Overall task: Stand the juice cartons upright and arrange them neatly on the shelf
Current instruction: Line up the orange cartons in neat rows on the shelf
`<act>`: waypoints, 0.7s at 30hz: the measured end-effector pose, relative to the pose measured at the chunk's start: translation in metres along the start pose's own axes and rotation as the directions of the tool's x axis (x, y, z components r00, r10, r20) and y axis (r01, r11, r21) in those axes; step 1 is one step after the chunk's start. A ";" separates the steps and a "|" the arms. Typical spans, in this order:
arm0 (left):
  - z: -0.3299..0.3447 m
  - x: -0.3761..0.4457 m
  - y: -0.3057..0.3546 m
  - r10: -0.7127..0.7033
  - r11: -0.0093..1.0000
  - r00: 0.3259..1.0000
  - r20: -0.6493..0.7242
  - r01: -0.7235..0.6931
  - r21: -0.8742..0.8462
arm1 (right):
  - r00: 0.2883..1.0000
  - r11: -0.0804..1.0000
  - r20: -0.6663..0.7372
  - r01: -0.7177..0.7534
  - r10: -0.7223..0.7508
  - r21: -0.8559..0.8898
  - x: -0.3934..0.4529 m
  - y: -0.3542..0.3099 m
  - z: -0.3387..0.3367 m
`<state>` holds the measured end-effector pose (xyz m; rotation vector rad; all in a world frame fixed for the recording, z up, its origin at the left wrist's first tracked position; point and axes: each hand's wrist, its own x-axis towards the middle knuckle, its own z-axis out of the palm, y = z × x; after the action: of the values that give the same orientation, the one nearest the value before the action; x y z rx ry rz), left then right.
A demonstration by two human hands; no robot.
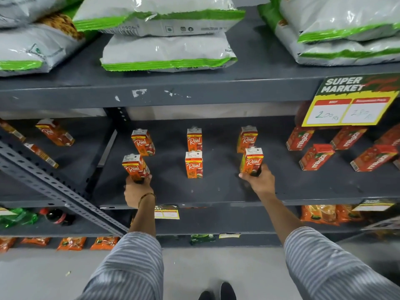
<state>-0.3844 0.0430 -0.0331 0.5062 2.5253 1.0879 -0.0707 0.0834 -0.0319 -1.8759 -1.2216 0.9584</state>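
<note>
at mid-frame, on a dark grey metal shelf (216,191) with a matte, scuffed surface, six boxy orange juice cartons stand upright in two loose rows of three. the left hand (136,189) has its fingers wrapped around the base of the front left carton (135,167), while the right hand (258,177) grips the base of the front right carton (252,162). between them stands the front middle carton (194,164), untouched and well apart from both. behind sit the back left carton (142,142), back middle carton (194,139) and back right carton (246,137). at right of frame, red rectangular mango drink packs (316,156) stand scattered. at upper right hangs a yellow paper price sign (350,100). across the top, glossy, crinkled grey-and-green plastic bags (166,50) lie stacked. striped fabric sleeves (134,267) fill the lower frame.
</note>
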 end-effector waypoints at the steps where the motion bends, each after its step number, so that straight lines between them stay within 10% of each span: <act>1: 0.000 0.000 -0.001 0.003 1.000 1.000 0.004 -0.003 -0.006 | 1.000 1.000 0.010 -0.003 0.003 -0.004 0.000 0.000 -0.001; 13: 0.041 -0.093 -0.031 0.318 0.935 0.936 0.150 -0.336 0.115 | 0.990 0.982 -0.106 0.078 -0.098 -0.172 -0.030 0.042 -0.047; 21: 0.112 -0.241 -0.007 0.623 0.657 0.609 0.490 -0.748 0.094 | 0.968 0.990 -0.245 0.012 -0.046 -0.139 -0.007 0.081 -0.134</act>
<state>-0.1253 -0.0001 -0.0695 1.7338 2.0995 0.6762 0.0774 0.0305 -0.0337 -2.0087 -1.1834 0.6143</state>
